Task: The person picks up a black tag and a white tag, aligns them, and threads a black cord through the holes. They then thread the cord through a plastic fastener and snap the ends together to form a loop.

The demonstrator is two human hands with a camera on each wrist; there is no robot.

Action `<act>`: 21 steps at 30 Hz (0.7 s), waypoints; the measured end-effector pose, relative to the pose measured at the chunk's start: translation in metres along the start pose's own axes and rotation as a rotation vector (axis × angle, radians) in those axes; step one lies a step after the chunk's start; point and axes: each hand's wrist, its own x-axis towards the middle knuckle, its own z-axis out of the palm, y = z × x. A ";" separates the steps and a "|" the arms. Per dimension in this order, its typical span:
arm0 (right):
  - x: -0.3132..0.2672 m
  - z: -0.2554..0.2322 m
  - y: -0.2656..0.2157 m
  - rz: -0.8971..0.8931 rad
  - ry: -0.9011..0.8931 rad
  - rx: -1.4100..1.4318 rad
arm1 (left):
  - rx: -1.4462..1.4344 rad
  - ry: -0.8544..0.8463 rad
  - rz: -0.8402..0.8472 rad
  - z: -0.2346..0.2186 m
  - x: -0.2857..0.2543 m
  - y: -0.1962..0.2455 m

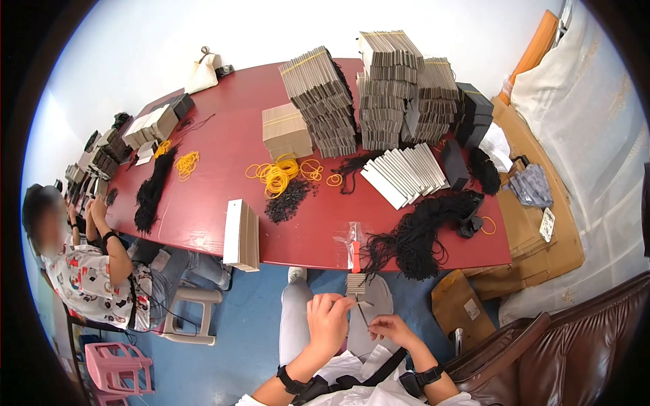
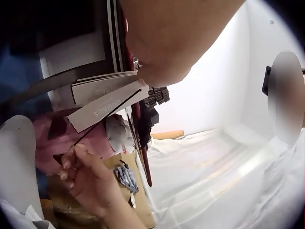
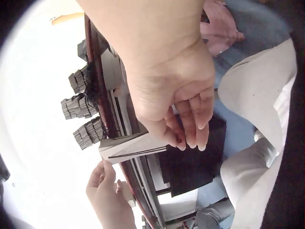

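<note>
Close above the lap, my left hand (image 1: 328, 321) pinches one end of a pale card tag (image 2: 107, 107) with embossed lettering. A thin black cord (image 2: 112, 110) runs from a hole near that end along the tag. The fingers and thumb of my right hand (image 1: 393, 329) pinch the cord's other end. In the right wrist view the cord lies across the tag's face, and part of the tag is hidden behind my right hand (image 3: 186, 105). Beyond my hands, a small stack of tags (image 1: 355, 284) sits below the table edge.
The red table (image 1: 223, 115) bears tall banded card stacks (image 1: 386, 81), fanned white tags (image 1: 405, 176), yellow rubber bands (image 1: 277, 177) and black cords (image 1: 420, 240). A standing card block (image 1: 242, 233) is at its near edge. Another person (image 1: 95, 271) sits at left; a brown leather seat (image 1: 569, 345) is right.
</note>
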 end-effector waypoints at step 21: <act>-0.037 0.015 -0.076 -0.194 0.191 -0.069 | -0.388 -0.142 -0.258 -0.017 0.009 0.000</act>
